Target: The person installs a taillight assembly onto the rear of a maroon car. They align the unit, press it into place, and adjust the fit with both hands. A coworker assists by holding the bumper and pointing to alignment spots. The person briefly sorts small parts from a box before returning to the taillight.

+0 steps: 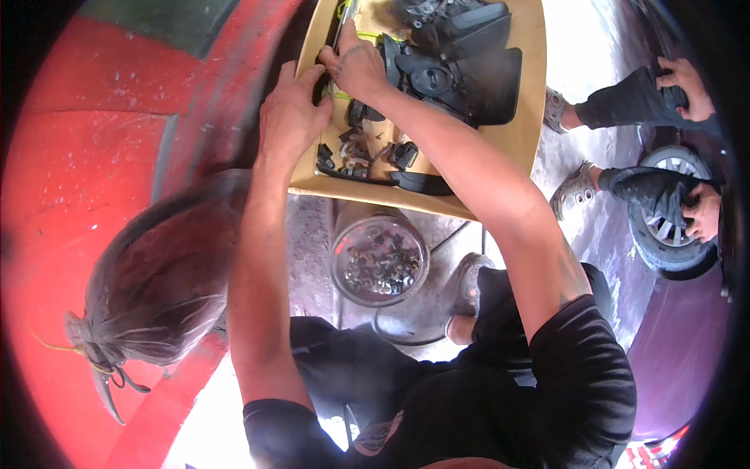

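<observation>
At the left wall of a tan open box (422, 202), my two hands are close together. My left hand (291, 113) curls over the box's edge, its thumb and fingers around a dark piece that is mostly hidden. Just inside the box, my right hand (358, 69) bends its fingers against a long narrow dark strip (337, 35) along the wall; how firmly it grips cannot be told. Black plastic parts (430, 78), some broad and flat, fill the right side of the box. Small dark and brownish pieces (355, 156) lie in its near corner.
Below the box stands a round clear tub (380, 262) of small metal fasteners. A tied dark plastic bag (164, 273) rests against a worn red panel (86, 156) at left. At right, another person's hands (687, 90) rest near their knees, beside a wheel (673, 227).
</observation>
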A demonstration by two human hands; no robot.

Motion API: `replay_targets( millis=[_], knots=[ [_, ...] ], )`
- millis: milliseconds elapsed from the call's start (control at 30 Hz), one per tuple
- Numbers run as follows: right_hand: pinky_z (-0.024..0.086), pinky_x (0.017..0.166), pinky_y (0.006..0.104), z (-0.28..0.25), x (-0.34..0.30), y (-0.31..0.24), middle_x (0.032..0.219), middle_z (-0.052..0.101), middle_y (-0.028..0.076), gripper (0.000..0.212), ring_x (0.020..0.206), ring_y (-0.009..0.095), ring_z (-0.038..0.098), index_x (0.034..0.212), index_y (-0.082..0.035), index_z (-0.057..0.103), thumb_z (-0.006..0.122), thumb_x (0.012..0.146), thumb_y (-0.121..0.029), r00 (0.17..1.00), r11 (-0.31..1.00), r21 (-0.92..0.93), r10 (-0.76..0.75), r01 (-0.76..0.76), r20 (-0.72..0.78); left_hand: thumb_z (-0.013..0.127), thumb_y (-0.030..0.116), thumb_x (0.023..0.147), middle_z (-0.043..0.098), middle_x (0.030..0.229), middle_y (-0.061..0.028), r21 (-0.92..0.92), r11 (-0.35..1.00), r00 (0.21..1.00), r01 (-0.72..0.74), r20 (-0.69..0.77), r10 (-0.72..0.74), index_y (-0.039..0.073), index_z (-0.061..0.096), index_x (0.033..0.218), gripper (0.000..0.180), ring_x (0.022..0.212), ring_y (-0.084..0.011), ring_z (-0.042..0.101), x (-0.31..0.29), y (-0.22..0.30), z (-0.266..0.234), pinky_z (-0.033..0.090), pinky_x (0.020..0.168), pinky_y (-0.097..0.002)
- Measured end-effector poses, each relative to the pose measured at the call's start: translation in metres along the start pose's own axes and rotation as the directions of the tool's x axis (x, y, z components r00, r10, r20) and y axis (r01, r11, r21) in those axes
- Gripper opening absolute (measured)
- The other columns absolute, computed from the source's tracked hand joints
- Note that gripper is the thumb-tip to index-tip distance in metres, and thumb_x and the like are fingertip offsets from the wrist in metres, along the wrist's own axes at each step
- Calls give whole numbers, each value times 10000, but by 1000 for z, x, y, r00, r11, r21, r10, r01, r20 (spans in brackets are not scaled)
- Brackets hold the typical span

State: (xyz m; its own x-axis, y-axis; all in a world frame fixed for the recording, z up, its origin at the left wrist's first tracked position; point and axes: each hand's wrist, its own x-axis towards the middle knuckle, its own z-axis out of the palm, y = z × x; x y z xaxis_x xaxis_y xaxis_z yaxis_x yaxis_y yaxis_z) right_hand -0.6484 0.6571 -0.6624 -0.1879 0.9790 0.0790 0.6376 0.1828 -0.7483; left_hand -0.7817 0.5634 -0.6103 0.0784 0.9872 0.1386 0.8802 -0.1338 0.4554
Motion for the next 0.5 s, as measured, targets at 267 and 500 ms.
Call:
replay_targets(
  millis=[267, 500],
  knots=[
    [531, 876, 545, -27, -15, 43, 934, 718, 271, 410, 917, 484, 685, 1218, -25, 545, 628, 888, -254, 975, 999, -15, 45, -49, -217, 657, 188, 927, 618, 1182, -212, 66, 998, 1000, 19, -15, -18, 53, 689, 1215, 320, 1034, -430, 660, -3, -4, -2, 534, 889, -511],
    [534, 893, 543, -40, -26, 43, 950, 743, 223, 364, 947, 466, 693, 1185, -66, 577, 625, 874, -249, 967, 990, 99, 120, -99, -227, 616, 151, 950, 624, 1153, -220, 65, 998, 998, -8, -68, 12, 38, 696, 1173, 263, 981, -454, 663, -2, -5, 2, 532, 870, -531]
  ],
)
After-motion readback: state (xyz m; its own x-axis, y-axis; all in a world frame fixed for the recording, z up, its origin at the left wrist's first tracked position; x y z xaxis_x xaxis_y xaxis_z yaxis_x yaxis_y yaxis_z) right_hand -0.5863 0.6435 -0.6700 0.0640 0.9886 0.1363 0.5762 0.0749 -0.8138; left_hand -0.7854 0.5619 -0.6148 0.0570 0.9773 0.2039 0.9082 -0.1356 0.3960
